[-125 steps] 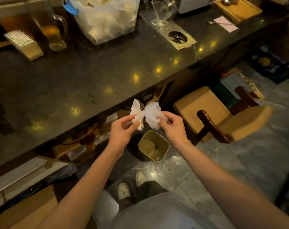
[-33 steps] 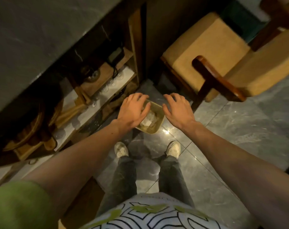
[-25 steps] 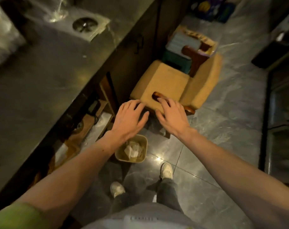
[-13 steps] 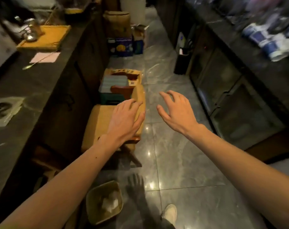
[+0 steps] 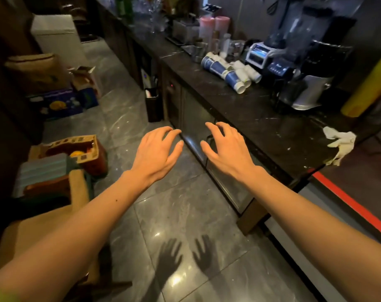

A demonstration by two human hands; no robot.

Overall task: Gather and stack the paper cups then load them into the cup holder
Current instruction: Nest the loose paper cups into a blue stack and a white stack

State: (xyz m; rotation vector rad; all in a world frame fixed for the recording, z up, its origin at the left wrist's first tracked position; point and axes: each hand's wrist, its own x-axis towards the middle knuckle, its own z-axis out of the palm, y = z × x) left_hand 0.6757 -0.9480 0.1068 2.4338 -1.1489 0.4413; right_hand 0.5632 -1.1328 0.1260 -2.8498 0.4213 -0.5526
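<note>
Paper cups (image 5: 228, 71), blue and white, lie tipped in a loose heap on the dark bench (image 5: 261, 118) at 1 o'clock. Both forearms extend forward, palms down, over the floor (image 5: 185, 214). Left hand (image 5: 156, 151) and right hand (image 5: 226, 149) are spread, fingers slightly bent, holding nothing.

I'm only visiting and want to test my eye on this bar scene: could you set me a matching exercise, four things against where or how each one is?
Things:
1. paper cups
2. white cloth
3. left hand
4. dark bin

Place or state:
a. standing on the floor by the cabinets
b. empty, fingers spread, in the air
c. lying on their sides on the counter
d. draped over the counter's corner

Pairs: 1-c, 2-d, 3-b, 4-a.
</note>
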